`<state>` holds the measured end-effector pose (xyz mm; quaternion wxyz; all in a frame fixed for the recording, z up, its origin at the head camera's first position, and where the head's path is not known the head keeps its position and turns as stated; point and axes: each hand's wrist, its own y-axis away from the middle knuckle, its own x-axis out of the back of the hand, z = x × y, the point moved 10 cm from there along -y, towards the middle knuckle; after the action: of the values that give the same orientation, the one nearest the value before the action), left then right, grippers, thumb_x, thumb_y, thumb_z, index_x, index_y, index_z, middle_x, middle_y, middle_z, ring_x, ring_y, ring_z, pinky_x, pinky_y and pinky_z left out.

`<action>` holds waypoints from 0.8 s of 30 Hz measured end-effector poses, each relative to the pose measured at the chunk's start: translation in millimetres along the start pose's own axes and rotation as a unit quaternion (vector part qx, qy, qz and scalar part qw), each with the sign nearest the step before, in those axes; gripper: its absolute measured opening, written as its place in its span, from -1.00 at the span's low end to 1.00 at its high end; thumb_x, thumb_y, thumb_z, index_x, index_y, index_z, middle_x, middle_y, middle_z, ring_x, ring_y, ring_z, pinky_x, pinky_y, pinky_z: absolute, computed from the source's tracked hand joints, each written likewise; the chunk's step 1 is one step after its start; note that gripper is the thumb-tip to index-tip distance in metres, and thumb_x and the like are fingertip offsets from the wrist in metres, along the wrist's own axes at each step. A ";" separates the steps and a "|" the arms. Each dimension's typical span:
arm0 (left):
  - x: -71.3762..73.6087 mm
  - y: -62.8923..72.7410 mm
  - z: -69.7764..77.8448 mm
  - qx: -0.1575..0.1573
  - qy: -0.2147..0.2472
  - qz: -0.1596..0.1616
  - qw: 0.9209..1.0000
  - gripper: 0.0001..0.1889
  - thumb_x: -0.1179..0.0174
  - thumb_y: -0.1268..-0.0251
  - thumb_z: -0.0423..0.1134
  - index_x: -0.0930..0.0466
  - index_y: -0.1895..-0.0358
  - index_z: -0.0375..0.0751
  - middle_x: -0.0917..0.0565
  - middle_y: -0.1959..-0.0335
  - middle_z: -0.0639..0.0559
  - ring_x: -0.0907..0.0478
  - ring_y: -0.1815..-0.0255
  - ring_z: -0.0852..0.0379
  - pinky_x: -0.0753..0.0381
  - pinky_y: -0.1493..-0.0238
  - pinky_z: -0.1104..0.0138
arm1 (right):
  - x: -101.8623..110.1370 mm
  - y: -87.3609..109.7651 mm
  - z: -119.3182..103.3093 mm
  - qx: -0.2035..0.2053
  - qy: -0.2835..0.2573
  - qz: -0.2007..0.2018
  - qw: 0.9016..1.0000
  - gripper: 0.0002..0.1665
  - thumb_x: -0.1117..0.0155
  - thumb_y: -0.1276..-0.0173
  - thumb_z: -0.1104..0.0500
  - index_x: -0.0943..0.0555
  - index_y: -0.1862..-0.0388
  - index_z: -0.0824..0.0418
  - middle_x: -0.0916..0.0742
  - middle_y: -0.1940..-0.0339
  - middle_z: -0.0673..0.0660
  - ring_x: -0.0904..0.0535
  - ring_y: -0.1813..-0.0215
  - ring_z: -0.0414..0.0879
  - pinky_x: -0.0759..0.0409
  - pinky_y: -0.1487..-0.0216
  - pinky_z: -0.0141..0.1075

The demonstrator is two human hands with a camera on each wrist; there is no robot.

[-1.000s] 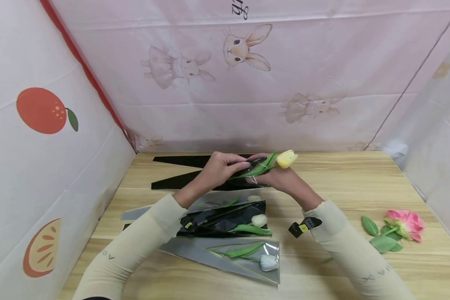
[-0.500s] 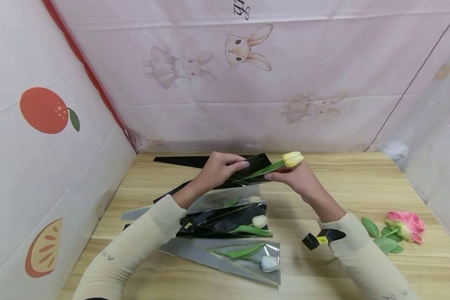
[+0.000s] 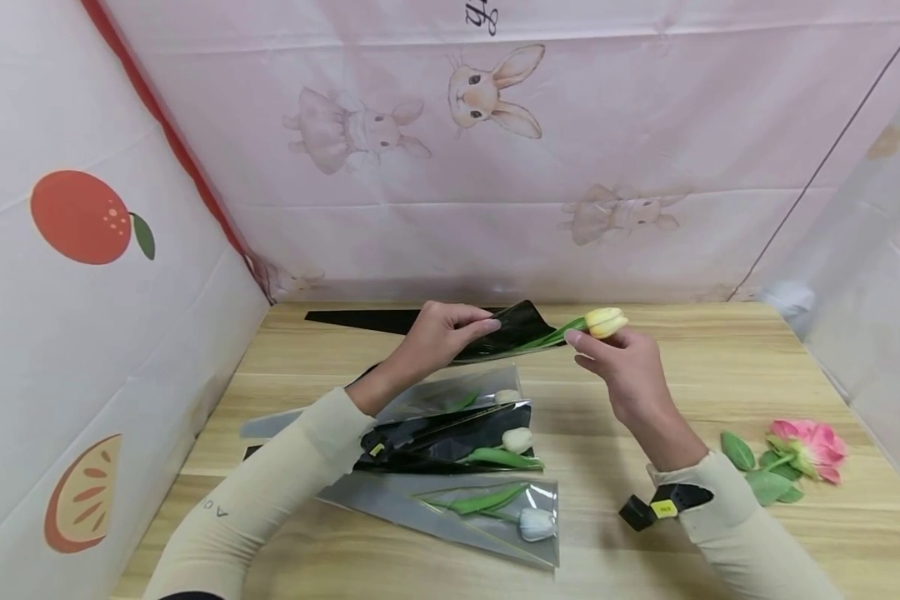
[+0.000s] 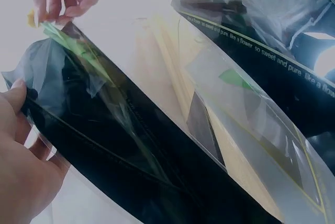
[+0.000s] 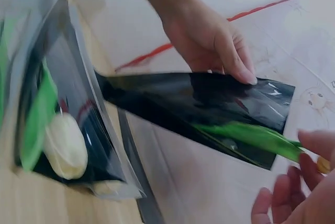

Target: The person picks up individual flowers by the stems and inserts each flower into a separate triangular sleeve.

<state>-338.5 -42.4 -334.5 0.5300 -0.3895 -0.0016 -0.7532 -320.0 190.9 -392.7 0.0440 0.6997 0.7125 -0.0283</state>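
My left hand [image 3: 450,329] pinches the upper edge of a black flower sleeve [image 3: 523,325], raised near the back of the table with its wide mouth to the right. Between my right thumb and fingers, just below the bloom, is a yellow tulip [image 3: 606,322]; my right hand [image 3: 633,371] stands right of the mouth. The tulip's stem and green leaves [image 5: 256,136] lie inside the sleeve, while its bloom is outside. In the left wrist view, the stem shows through the sleeve's clear front [image 4: 99,67]. The right wrist view shows the left thumb [image 5: 243,72] on the sleeve's edge.
Another black sleeve [image 3: 360,320] lies flat at the back. In front are a grey sleeve [image 3: 420,398], a black one with a white tulip [image 3: 517,440], and a grey one with a pale tulip [image 3: 536,525]. A pink rose [image 3: 806,450] lies right. Printed cloth walls [image 3: 420,250] enclose the table.
My right hand has moved right, away from the left hand, with the yellow tulip sliding rightward and its leaves now in the sleeve. The left hand keeps its place; the sleeve's mouth has spread.
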 end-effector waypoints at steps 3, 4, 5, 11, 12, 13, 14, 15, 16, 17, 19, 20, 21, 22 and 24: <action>-2.1 -0.6 3.6 -0.006 -0.001 -0.003 1.000 -0.79 -0.30 -0.48 -0.15 -0.84 0.01 -0.13 -0.86 0.15 -0.03 -0.45 0.67 0.02 -0.52 0.35 0.39 | -0.2 1.0 4.7 -0.004 -0.079 0.021 0.997 -0.80 -0.51 -0.36 0.20 -0.67 0.11 0.14 -0.68 0.10 -0.05 -0.68 0.03 -0.28 -0.73 -0.05 -0.36; -2.6 -0.7 4.7 -0.007 -0.001 -0.003 1.000 -0.79 -0.30 -0.48 -0.16 -0.83 0.01 -0.15 -0.87 0.15 -0.04 -0.47 0.66 0.00 -0.52 0.35 0.40 | -0.4 1.4 6.0 -0.006 -0.098 0.029 0.995 -0.82 -0.50 -0.36 0.22 -0.67 0.12 0.13 -0.67 0.11 -0.05 -0.67 0.03 -0.27 -0.72 -0.06 -0.36; -3.1 -0.8 5.3 -0.008 -0.003 -0.004 1.000 -0.79 -0.30 -0.48 -0.17 -0.83 0.01 -0.16 -0.87 0.14 -0.05 -0.48 0.66 -0.01 -0.53 0.35 0.40 | -0.8 1.8 7.1 -0.008 -0.118 0.036 0.992 -0.84 -0.49 -0.37 0.23 -0.67 0.14 0.12 -0.67 0.12 -0.05 -0.66 0.03 -0.26 -0.71 -0.07 -0.36; -3.1 -1.3 7.4 -0.011 -0.010 -0.002 1.000 -0.78 -0.29 -0.49 -0.18 -0.83 0.01 -0.18 -0.86 0.13 -0.07 -0.59 0.60 -0.03 -0.58 0.30 0.42 | -2.5 1.9 10.1 0.003 -0.240 0.085 0.967 -0.82 -0.42 -0.36 0.41 -0.75 0.35 0.15 -0.73 0.31 -0.07 -0.57 0.19 -0.19 -0.55 0.03 -0.38; -3.1 -1.5 7.4 -0.011 -0.009 -0.002 1.000 -0.78 -0.29 -0.49 -0.18 -0.83 0.01 -0.19 -0.86 0.12 -0.08 -0.64 0.56 -0.04 -0.60 0.28 0.42 | -2.9 1.6 9.6 0.010 -0.250 0.090 0.964 -0.79 -0.40 -0.35 0.44 -0.77 0.38 0.15 -0.73 0.34 -0.06 -0.55 0.21 -0.19 -0.53 0.06 -0.37; -3.4 -1.5 7.2 -0.010 -0.007 -0.003 1.000 -0.78 -0.29 -0.49 -0.17 -0.83 0.01 -0.19 -0.86 0.11 -0.08 -0.66 0.54 -0.06 -0.61 0.27 0.42 | -3.2 1.3 8.8 0.018 -0.256 0.094 0.962 -0.76 -0.39 -0.34 0.46 -0.78 0.40 0.16 -0.74 0.35 -0.06 -0.54 0.23 -0.19 -0.53 0.08 -0.37; -3.5 -1.4 7.3 -0.011 -0.007 -0.003 1.000 -0.78 -0.29 -0.49 -0.17 -0.83 0.00 -0.19 -0.86 0.11 -0.09 -0.67 0.54 -0.08 -0.62 0.26 0.42 | -3.4 0.9 8.0 0.025 -0.258 0.096 0.961 -0.75 -0.38 -0.34 0.48 -0.80 0.40 0.17 -0.75 0.35 -0.06 -0.54 0.23 -0.19 -0.53 0.09 -0.38; -3.6 -1.3 7.3 -0.012 -0.008 -0.004 1.000 -0.78 -0.29 -0.49 -0.17 -0.83 0.00 -0.19 -0.86 0.11 -0.08 -0.62 0.58 -0.09 -0.60 0.28 0.41 | -3.9 0.6 6.8 0.033 -0.255 0.096 0.961 -0.74 -0.38 -0.34 0.49 -0.81 0.39 0.17 -0.75 0.33 -0.05 -0.54 0.23 -0.19 -0.54 0.10 -0.39; -3.7 -1.3 7.5 -0.012 -0.009 -0.004 1.000 -0.78 -0.29 -0.50 -0.17 -0.83 0.01 -0.19 -0.86 0.11 -0.08 -0.61 0.59 -0.09 -0.60 0.28 0.41 | -4.5 0.3 5.7 0.040 -0.252 0.095 0.962 -0.74 -0.37 -0.35 0.49 -0.82 0.36 0.17 -0.76 0.30 -0.04 -0.55 0.21 -0.20 -0.55 0.09 -0.39; -3.9 -1.4 7.4 -0.013 -0.010 -0.004 1.000 -0.78 -0.29 -0.50 -0.17 -0.83 0.00 -0.19 -0.86 0.11 -0.08 -0.59 0.60 -0.09 -0.59 0.28 0.41 | -5.1 -0.1 4.4 0.047 -0.250 0.092 0.963 -0.74 -0.37 -0.35 0.49 -0.82 0.33 0.17 -0.76 0.26 -0.03 -0.56 0.16 -0.20 -0.56 0.06 -0.40; -3.8 -1.5 7.4 -0.014 -0.013 -0.004 1.000 -0.78 -0.29 -0.49 -0.17 -0.83 0.01 -0.18 -0.86 0.11 -0.07 -0.55 0.63 -0.09 -0.58 0.29 0.41 | -6.5 -0.9 1.8 0.061 -0.240 0.086 0.965 -0.71 -0.35 -0.35 0.50 -0.83 0.28 0.15 -0.77 0.17 -0.01 -0.60 0.05 -0.19 -0.60 -0.03 -0.42; -3.6 -1.7 7.6 -0.015 -0.014 -0.003 1.000 -0.78 -0.29 -0.49 -0.18 -0.83 0.01 -0.18 -0.86 0.11 -0.07 -0.57 0.62 -0.07 -0.58 0.29 0.41 | -7.4 -1.5 0.6 0.068 -0.236 0.080 0.966 -0.70 -0.35 -0.35 0.51 -0.84 0.27 0.14 -0.77 0.12 -0.01 -0.60 -0.01 -0.19 -0.60 -0.09 -0.42; -3.4 -1.9 7.7 -0.016 -0.014 -0.003 1.000 -0.79 -0.29 -0.49 -0.18 -0.83 0.01 -0.18 -0.86 0.11 -0.07 -0.61 0.59 -0.06 -0.59 0.28 0.41 | -8.6 -2.0 -0.7 0.074 -0.230 0.075 0.967 -0.68 -0.34 -0.35 0.52 -0.84 0.27 0.14 -0.76 0.08 0.00 -0.60 -0.07 -0.17 -0.61 -0.14 -0.41; -3.2 -2.1 7.9 -0.016 -0.014 -0.003 1.000 -0.79 -0.29 -0.49 -0.18 -0.83 0.01 -0.18 -0.86 0.11 -0.07 -0.66 0.55 -0.04 -0.61 0.27 0.41 | -9.5 -2.6 -1.9 0.080 -0.222 0.069 0.969 -0.67 -0.34 -0.35 0.53 -0.84 0.27 0.13 -0.75 0.04 0.00 -0.59 -0.14 -0.16 -0.60 -0.19 -0.41; -2.8 -2.6 8.1 -0.015 -0.011 -0.004 1.000 -0.79 -0.30 -0.48 -0.18 -0.83 0.02 -0.18 -0.86 0.12 -0.07 -0.73 0.46 -0.02 -0.63 0.26 0.41 | -11.6 -3.9 -3.8 0.093 -0.205 0.058 0.973 -0.64 -0.33 -0.34 0.55 -0.84 0.30 0.11 -0.72 -0.02 0.00 -0.57 -0.22 -0.13 -0.57 -0.26 -0.40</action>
<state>-335.5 -35.6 -329.5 0.5213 -0.4056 0.0030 -0.7508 -323.8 179.7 -387.8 0.1254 0.7202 0.6409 -0.2341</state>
